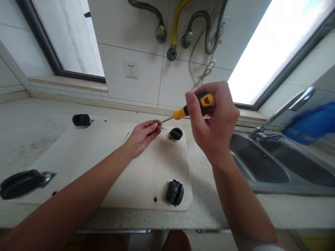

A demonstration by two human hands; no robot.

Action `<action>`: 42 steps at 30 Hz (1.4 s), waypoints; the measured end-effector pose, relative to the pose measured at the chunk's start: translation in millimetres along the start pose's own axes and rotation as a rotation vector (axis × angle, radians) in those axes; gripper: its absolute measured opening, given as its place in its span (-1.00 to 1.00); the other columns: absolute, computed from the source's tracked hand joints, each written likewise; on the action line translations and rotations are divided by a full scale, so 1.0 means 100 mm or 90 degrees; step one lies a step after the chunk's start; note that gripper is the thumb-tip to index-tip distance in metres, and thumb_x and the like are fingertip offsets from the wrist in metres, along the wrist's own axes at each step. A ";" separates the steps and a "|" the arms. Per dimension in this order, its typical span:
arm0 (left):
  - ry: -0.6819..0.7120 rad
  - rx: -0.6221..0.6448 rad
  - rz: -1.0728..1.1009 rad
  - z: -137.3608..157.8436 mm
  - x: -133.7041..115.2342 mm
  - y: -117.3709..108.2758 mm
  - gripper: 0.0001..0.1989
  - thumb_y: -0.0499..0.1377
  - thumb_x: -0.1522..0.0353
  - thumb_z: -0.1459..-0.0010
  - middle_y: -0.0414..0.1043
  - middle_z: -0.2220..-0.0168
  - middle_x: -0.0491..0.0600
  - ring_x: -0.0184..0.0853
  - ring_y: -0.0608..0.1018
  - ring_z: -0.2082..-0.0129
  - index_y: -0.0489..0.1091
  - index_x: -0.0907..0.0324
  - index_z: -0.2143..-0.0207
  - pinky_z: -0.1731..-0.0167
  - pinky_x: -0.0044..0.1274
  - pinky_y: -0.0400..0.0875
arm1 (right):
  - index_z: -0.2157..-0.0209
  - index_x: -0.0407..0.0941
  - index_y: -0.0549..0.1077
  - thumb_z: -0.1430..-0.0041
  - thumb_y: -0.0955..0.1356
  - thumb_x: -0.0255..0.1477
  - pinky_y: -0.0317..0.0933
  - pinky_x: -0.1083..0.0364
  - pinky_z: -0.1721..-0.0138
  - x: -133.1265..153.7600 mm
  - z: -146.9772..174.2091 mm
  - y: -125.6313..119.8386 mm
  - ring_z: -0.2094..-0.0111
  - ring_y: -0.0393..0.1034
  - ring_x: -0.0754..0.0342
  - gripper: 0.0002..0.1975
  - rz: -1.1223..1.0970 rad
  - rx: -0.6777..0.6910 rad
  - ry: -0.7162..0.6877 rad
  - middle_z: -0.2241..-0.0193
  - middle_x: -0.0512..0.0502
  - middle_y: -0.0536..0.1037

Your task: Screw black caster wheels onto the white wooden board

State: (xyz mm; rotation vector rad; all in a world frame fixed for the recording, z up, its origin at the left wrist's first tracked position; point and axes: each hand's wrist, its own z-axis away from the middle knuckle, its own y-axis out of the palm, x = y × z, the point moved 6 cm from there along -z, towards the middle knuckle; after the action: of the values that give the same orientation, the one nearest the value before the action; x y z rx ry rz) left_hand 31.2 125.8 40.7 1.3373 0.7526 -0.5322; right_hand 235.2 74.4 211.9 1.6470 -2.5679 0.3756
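Right fingers [206, 87] grip a screwdriver [180, 114], left fingers [147, 123] pinch its shaft [166, 120], near illegible handwriting [164, 129] on the board [146, 174].

Wall [146, 89]: standing white-tiled, thin dark joints running across
Left window [70, 38]: sitting in a dark frame, stone sill [70, 83] running below
Right window [259, 48]: glowing near-white, dark frame slanting
Light: daylight coming in through both panes
Socket [131, 70]: sitting on the tiles
Pipework: yellow hose [176, 28] hanging between two ribbed metal hoses [208, 24]
Cord [205, 72]: dangling looped
Countertop [205, 184]: stretching pale, speckled
Sink [267, 187]: gleaming steel, double-bowled
Faucet [285, 108]: arching over it
Blue item [309, 123]: lying beyond, blurring
Floor [209, 243]: showing pale below
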 end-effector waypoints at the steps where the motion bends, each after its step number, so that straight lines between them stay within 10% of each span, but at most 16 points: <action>1: 0.002 0.000 -0.004 0.00 0.00 0.00 -0.83 0.33 0.66 -0.37 0.73 0.25 0.09 -0.44 0.73 0.31 0.73 0.34 0.22 0.16 -0.67 0.73 | 0.19 -0.01 0.48 -0.52 0.48 -0.32 0.34 0.02 0.29 0.00 0.00 -0.01 0.36 0.39 0.14 -0.84 0.017 -0.002 -0.004 0.29 0.03 0.60; 26: 0.028 0.053 -0.007 -0.02 0.00 -0.01 -0.90 0.47 0.58 -0.28 0.75 0.17 0.09 -0.40 0.74 0.22 0.73 0.29 0.18 0.00 -0.56 0.73 | 0.30 0.00 0.43 -0.51 0.48 -0.27 0.22 0.02 0.37 -0.03 -0.06 -0.06 0.46 0.31 0.16 -0.73 0.009 -0.082 0.000 0.42 0.08 0.48; 42: 0.017 0.042 0.046 -0.01 -0.03 0.02 -0.83 0.33 0.65 -0.38 0.75 0.20 0.11 -0.45 0.72 0.30 0.72 0.32 0.22 0.11 -0.64 0.69 | -0.01 0.01 0.45 -0.57 0.38 -0.23 0.43 0.10 0.33 -0.26 -0.02 0.05 0.34 0.50 0.16 -0.86 -0.114 -0.002 0.029 0.15 0.00 0.54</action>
State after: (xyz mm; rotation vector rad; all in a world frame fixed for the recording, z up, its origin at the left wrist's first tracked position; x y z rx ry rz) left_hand 30.4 127.2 44.7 1.4294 0.7100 -0.4859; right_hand 241.2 99.7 208.5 1.8263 -2.3642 0.3907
